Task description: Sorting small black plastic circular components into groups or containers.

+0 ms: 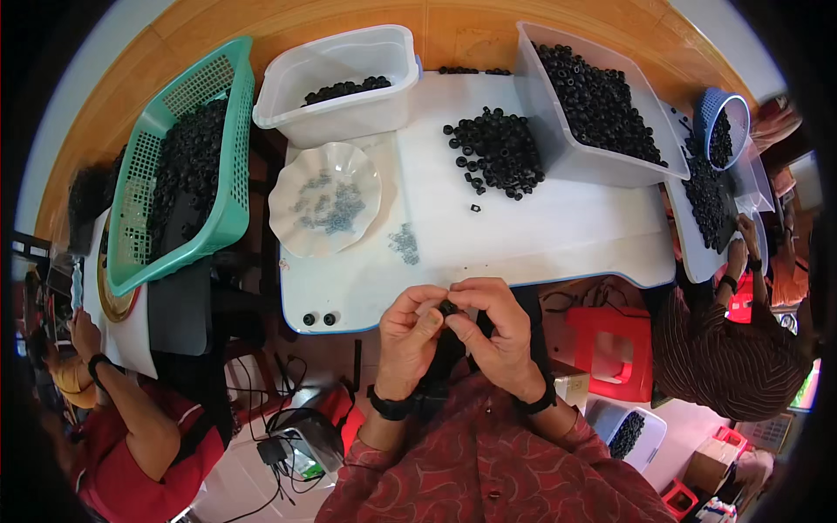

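Note:
My left hand [405,344] and my right hand [499,344] meet in front of my chest, just off the table's near edge. Between the fingertips of both is a small round black part [447,308], mostly covered by the fingers. Two similar black parts [330,319] stand side by side at the near left corner of the white table [488,248]. Beyond my hands lies a loose pile of black ring-shaped parts [501,148]. A scalloped white plate [286,205] carries small translucent pieces [340,212], and more of these pieces [404,243] lie beside it.
A grey bin [558,131] full of black parts and a white bin [349,120] with fewer stand at the back. At left is a green basket [228,196]. People work on both sides; a red stool [602,336] and cables [283,453] are below.

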`<state>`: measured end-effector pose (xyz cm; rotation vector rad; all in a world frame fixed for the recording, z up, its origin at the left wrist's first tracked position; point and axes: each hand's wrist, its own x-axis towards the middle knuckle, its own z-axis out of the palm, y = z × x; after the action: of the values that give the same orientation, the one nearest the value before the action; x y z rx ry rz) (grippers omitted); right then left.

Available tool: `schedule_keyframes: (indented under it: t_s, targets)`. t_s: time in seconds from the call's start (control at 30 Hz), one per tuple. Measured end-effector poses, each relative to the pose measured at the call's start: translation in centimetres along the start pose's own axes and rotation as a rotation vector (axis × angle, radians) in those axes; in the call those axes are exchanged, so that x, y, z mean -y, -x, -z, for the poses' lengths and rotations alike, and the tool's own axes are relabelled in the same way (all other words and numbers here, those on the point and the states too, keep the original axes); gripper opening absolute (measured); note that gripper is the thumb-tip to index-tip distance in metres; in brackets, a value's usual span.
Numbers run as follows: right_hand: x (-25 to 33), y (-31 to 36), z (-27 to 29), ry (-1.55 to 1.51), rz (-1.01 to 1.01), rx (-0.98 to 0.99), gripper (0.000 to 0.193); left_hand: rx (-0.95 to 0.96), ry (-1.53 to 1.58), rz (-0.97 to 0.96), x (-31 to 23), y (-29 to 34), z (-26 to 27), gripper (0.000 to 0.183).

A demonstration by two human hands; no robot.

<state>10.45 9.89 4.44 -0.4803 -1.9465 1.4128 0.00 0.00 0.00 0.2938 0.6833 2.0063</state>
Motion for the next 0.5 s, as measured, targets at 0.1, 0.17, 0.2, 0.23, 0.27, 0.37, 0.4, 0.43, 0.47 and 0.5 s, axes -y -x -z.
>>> schedule_keyframes:
  t_s: [0.1,0.17,0.2,0.23,0.27,0.37,0.4,0.43,0.47,0.5]
  targets:
    - [0.0,-0.1,-0.1,0.03,0.05,0.009,0.03,0.015,-0.027,-0.053,-0.1,0.0,0.5,0.029]
    - [0.1,-0.2,-0.3,0.087,0.04,0.036,0.03,0.019,-0.135,-0.06,-0.6,-0.3,0.8,0.031]
    - [0.1,-0.3,-0.2,0.086,0.04,0.036,0.03,0.018,-0.135,-0.06,-0.8,-0.3,0.7,0.031]
    - [0.0,-0.5,0.0,0.146,0.111,0.085,0.031,0.017,-0.176,-0.03,-1.1,-0.3,0.6,0.032]
    - [-0.1,-0.6,0.2,0.207,0.182,0.135,0.033,0.016,-0.215,-0.001,-1.3,-0.3,0.5,0.033]
    - [0.5,-0.8,0.7,0.226,0.134,0.197,0.033,0.034,-0.227,0.031,-1.5,-0.1,0.9,0.035]
    - [0.3,-0.8,0.9,0.228,0.134,0.197,0.033,0.035,-0.226,0.031,-1.5,-0.2,0.8,0.035]
    - [0.1,-0.8,1.0,0.185,0.122,0.205,0.032,0.051,-0.216,0.04,-1.5,-0.2,0.7,0.035]
    - [-0.1,-0.9,1.2,0.143,0.11,0.213,0.031,0.066,-0.207,0.049,-1.5,-0.3,0.7,0.035]
    - [0.0,-0.9,1.3,0.142,0.109,0.214,0.031,0.065,-0.206,0.049,-1.4,-0.2,0.8,0.035]
